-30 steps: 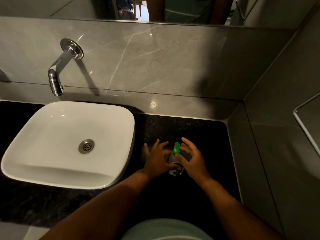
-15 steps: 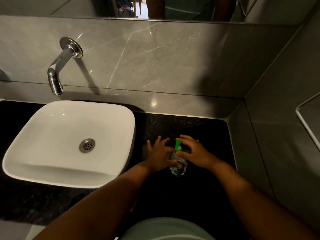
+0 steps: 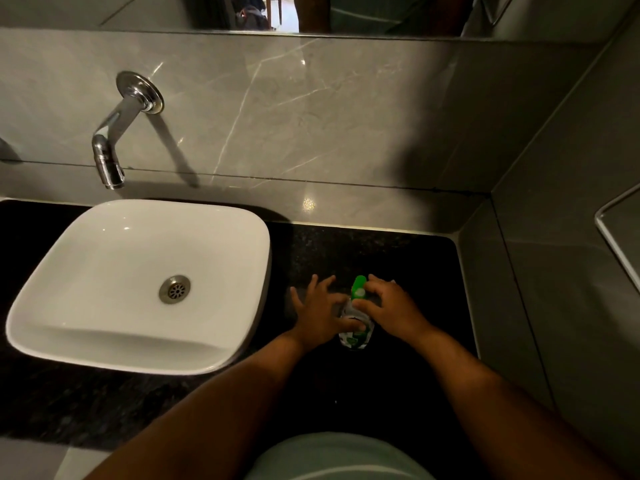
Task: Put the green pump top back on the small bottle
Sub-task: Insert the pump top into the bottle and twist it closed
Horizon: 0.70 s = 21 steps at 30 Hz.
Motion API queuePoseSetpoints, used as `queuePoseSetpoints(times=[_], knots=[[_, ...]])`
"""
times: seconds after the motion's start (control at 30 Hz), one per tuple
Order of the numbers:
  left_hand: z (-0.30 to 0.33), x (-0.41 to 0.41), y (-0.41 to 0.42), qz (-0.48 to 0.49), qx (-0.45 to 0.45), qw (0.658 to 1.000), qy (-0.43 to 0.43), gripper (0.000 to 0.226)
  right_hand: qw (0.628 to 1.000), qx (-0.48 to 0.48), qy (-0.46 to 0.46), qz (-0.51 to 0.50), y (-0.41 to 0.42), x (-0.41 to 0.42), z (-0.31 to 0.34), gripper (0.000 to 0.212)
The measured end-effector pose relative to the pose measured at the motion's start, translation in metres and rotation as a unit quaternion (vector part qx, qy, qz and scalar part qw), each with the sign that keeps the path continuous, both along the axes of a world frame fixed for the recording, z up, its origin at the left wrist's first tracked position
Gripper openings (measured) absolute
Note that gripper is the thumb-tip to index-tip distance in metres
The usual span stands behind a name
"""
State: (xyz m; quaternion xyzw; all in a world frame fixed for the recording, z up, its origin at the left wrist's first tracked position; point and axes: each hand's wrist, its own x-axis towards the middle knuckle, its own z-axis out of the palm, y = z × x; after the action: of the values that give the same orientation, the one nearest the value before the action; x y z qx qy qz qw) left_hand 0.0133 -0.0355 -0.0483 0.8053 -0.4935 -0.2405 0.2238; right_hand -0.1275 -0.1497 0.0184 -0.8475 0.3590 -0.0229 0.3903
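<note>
A small clear bottle [image 3: 356, 336] with a green and white label stands upright on the black counter [image 3: 398, 258] to the right of the sink. The green pump top [image 3: 358, 287] sits on the bottle's neck, nozzle pointing away from me. My left hand [image 3: 320, 315] holds the bottle's body from the left, thumb across its front and fingers spread. My right hand [image 3: 391, 308] grips the pump top from the right with fingertips and thumb. The bottle's neck is hidden by my fingers.
A white square basin [image 3: 69, 265] lies left of the bottle, with a chrome wall spout [image 3: 107, 147] above it. Grey marble wall runs behind, and a grey side wall with a metal rail [image 3: 609, 233] closes the right. A mirror edge runs along the top.
My right hand has moved from beside the pump top to gripping it, with the fingers turned over the top. The left hand keeps its hold on the bottle.
</note>
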Motion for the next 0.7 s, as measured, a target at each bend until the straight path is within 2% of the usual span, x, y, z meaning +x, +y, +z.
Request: queuePoseSetpoints(times=[0.13, 0.4, 0.5, 0.6, 0.7], knots=[[0.001, -0.002, 0.000, 0.006, -0.020, 1.000, -0.023, 0.064, 0.998, -0.048, 0.008, -0.042, 0.008, 0.001, -0.004, 0.046], [0.009, -0.004, 0.001, 0.018, -0.060, 0.992, -0.105, 0.061, 0.991, -0.089, -0.026, -0.091, 0.024, 0.007, 0.003, 0.038], [0.017, -0.003, 0.001, 0.024, -0.068, 0.991, -0.113, 0.058, 0.989, -0.019, -0.069, -0.127, 0.030, 0.005, 0.007, 0.041], [0.025, -0.004, 0.003, 0.022, -0.051, 0.994, -0.092, 0.057, 0.995, -0.005, -0.009, -0.095, 0.030, 0.000, 0.013, 0.065], [0.028, -0.007, 0.008, 0.012, -0.031, 0.993, -0.116, 0.052, 0.994, -0.017, 0.052, -0.099, 0.034, -0.011, 0.023, 0.094]])
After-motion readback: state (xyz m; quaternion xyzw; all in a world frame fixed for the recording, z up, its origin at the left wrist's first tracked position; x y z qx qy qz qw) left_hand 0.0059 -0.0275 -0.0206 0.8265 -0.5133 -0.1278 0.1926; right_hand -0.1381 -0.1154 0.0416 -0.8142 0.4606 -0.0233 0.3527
